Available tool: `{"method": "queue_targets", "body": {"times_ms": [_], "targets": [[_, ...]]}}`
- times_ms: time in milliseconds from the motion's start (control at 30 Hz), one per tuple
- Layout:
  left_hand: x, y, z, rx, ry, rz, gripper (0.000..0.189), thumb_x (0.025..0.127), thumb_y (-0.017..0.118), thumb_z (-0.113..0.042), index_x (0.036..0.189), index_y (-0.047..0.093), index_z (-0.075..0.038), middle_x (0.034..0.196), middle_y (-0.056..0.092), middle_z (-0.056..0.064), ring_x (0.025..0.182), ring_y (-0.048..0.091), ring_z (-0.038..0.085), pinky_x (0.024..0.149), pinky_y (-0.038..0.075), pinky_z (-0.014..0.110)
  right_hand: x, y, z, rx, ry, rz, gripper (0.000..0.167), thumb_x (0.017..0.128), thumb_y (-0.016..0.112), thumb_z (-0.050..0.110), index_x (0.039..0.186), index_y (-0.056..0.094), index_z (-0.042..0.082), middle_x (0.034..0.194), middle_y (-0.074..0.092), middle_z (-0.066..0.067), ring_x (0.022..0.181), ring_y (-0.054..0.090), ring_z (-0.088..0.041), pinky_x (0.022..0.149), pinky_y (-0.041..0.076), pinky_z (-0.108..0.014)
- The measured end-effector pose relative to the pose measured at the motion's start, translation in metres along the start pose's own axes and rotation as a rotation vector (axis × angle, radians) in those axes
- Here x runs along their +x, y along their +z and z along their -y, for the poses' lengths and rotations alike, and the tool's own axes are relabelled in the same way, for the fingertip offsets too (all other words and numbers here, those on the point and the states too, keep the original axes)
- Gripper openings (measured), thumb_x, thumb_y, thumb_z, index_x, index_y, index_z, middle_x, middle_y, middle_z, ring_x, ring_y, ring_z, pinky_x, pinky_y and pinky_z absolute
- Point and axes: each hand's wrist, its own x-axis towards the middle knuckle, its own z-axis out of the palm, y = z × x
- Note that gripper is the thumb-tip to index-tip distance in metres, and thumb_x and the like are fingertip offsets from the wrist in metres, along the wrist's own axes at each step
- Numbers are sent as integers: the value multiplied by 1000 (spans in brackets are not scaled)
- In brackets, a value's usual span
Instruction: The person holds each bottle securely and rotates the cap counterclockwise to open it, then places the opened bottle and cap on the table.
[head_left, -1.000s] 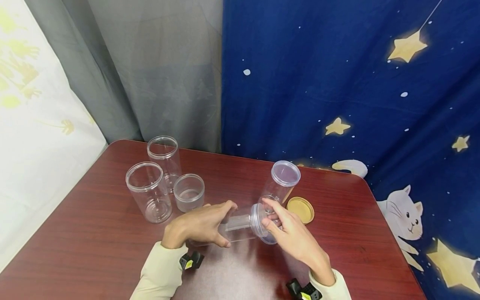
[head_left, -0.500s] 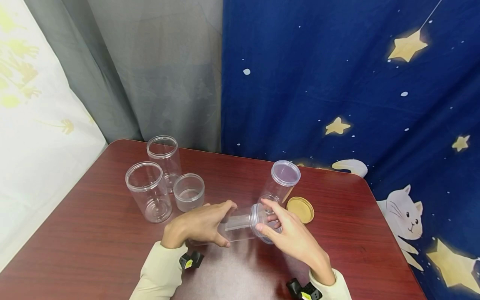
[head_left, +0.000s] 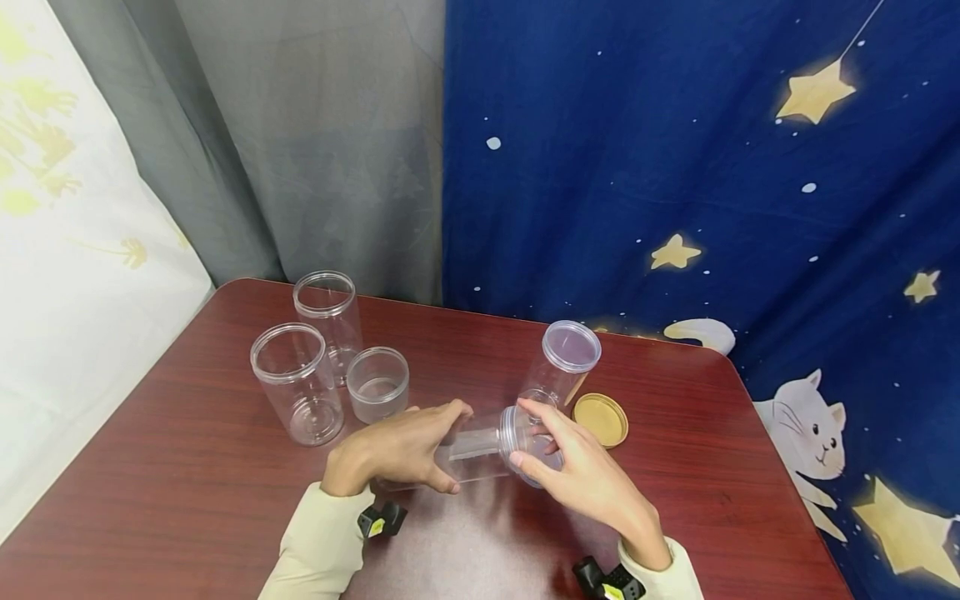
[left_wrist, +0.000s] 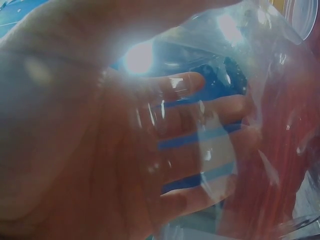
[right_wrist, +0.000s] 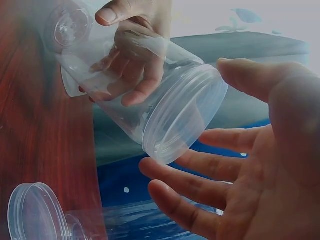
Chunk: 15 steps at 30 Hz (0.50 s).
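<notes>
My left hand curls round a clear jar, tipped sideways over the bench. My right hand bends round the lid, how tightly I can't tell. If my left hand is too loose, the jar could spin or drop.

My two forearms, in long cream cloth sleeves, reach in from the lower edge and lean toward each other. My bare left hand shows its back upward; the left thumb stands opposite the four curved left fingers, with narrow gaps between these. My bare right hand faces it, the right thumb and the spread, bent right fingers making a pinching shape. The hands are near, but apart.
</notes>
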Motion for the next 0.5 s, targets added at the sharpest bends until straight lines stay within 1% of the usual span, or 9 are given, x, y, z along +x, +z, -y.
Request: {"method": "queue_targets", "body": {"times_ms": [200,300,433,500], "targets": [[0,-1,-1,-6,-1,4,81,69,87,-39,133,47,-11,112,65,0,97,60,12,97,44,43,-1,0,0,-26,-37,-9,63,90,69,45,146,45,27,142,54,1,117,59,-14,94,53,-36],[0,-1,-1,-6,0,5,81,69,87,-39,133,47,-11,112,65,0,96,60,12,97,44,43,-1,0,0,-39,-52,-9,64,90,70,42,147,43,28,144,52,4,118,59,-14,95,52,-36],[0,-1,-1,-5,1,4,80,69,87,-39,133,47,-11,111,65,-1,95,60,12,96,44,43,-1,0,1,-27,-77,6,66,90,71,35,148,41,30,145,50,6,120,58,-15,96,52,-36],[0,-1,-1,-4,0,3,80,69,88,-39,133,47,-11,111,65,0,96,61,12,96,44,44,-1,0,1,-22,-87,16,67,90,72,33,148,39,31,146,48,5,122,57,-15,97,51,-37]]}}
